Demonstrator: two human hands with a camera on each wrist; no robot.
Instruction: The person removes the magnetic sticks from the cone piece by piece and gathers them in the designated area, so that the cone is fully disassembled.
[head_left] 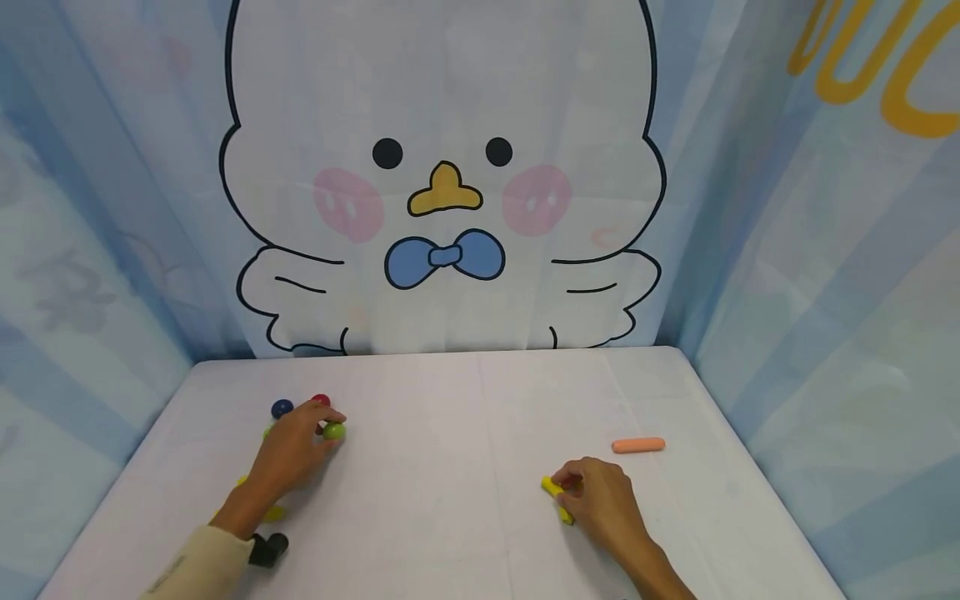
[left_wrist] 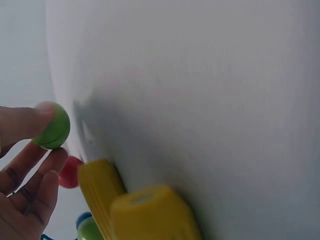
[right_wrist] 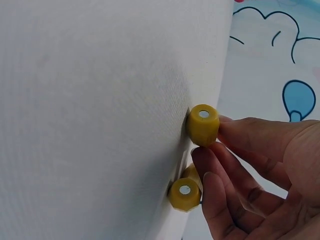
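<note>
At the left of the table my left hand [head_left: 291, 450] pinches a green ball [left_wrist: 55, 127] between thumb and fingers. Just beyond it lie a red ball [head_left: 321, 400] and a dark blue ball [head_left: 282, 408]. Over on the right, my right hand [head_left: 600, 498] holds a yellow magnetic stick [right_wrist: 203, 126] in its fingertips; a pale metal disc shows in the stick's end. A second yellow stick [right_wrist: 184, 195] is close by, just under those fingers. Farther back lies an orange stick [head_left: 638, 445].
Yellow sticks [left_wrist: 100, 190] lie beneath the left forearm, partly hidden by it. Black pieces [head_left: 268, 550] sit by the left sleeve. The white table [head_left: 450, 467] ends at a curtain [head_left: 450, 100] with a cartoon bird, and fabric hangs on both sides.
</note>
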